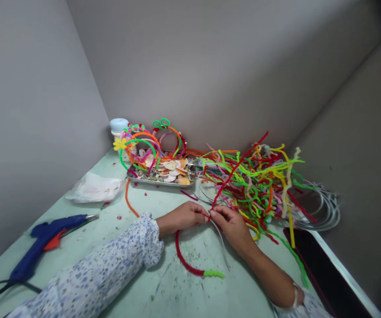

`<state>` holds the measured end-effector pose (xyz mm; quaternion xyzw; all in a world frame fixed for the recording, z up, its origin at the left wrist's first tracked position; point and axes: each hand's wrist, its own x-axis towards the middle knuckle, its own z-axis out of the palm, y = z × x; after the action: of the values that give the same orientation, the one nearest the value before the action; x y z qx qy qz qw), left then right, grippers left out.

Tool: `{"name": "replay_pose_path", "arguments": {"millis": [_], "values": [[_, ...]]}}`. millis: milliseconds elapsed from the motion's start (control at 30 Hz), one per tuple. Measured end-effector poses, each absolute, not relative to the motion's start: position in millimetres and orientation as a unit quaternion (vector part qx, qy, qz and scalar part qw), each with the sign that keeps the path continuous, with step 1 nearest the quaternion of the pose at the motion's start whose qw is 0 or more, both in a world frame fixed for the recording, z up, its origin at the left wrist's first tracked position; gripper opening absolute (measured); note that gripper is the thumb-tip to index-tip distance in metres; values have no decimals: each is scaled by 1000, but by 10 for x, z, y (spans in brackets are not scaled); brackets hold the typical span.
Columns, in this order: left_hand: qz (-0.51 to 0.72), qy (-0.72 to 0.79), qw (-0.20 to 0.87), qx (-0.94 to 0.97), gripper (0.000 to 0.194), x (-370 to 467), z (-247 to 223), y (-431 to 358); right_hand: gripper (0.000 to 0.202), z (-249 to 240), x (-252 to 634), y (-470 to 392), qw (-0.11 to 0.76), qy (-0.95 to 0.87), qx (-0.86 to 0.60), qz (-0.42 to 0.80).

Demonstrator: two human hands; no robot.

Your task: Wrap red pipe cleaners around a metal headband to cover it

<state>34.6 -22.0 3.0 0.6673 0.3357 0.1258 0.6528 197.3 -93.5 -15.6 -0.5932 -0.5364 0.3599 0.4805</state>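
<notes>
My left hand (190,215) is closed in a pinch at the top of a curved wire hoop. Below that hand hangs the hoop's wrapped side (186,264), covered in red pipe cleaner with a light green end. On the other side runs bare grey wire (221,244). Fingertips of my right hand (231,224) pinch a long red pipe cleaner (231,174) where it meets the wire, close against the left fingertips. The pipe cleaner's free length slants up to the right. Exactly where it winds is partly hidden by the fingers.
A heap of colourful pipe cleaners (253,185) spreads at the right, beside coiled wire (326,210) and a dark phone (319,269). Behind the hands stands a metal tray (159,183) with shells and finished hoops (144,141). A blue glue gun (41,243) and plastic bag (96,187) lie left.
</notes>
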Motion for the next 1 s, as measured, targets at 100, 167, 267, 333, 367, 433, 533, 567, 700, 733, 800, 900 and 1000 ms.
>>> {"name": "replay_pose_path", "arguments": {"millis": [100,167,267,333,367,433,533,567,700,733,800,900,1000], "values": [[123,339,648,671,22,348,22,-224,24,-156,1969,-938,481,-538,-594,355],[125,336,645,674,22,347,15,-226,25,-159,1967,-939,482,-540,-592,354],[126,336,639,681,24,344,14,-227,25,-161,1966,-937,483,-538,-592,356],[126,338,633,685,25,342,14,-224,25,-158,1966,-937,481,-539,-595,353],[127,339,632,685,26,342,11,-222,25,-155,1966,-936,482,-540,-595,349],[132,338,636,682,26,345,-3,-214,25,-148,1964,-937,484,-546,-591,345],[138,341,644,670,23,352,-34,-203,25,-137,1960,-941,485,-547,-588,346],[139,344,646,667,23,355,-43,-200,25,-134,1958,-943,484,-548,-589,346],[135,349,649,662,22,360,-63,-195,25,-125,1954,-951,481,-557,-587,339],[135,349,647,664,21,360,-66,-194,25,-123,1953,-953,481,-558,-587,335],[137,351,639,671,21,361,-72,-192,25,-118,1951,-955,483,-562,-589,324],[140,352,634,675,21,369,-80,-192,24,-115,1945,-953,488,-574,-586,300],[139,357,638,668,21,382,-83,-198,24,-134,1944,-946,501,-581,-577,280]]}}
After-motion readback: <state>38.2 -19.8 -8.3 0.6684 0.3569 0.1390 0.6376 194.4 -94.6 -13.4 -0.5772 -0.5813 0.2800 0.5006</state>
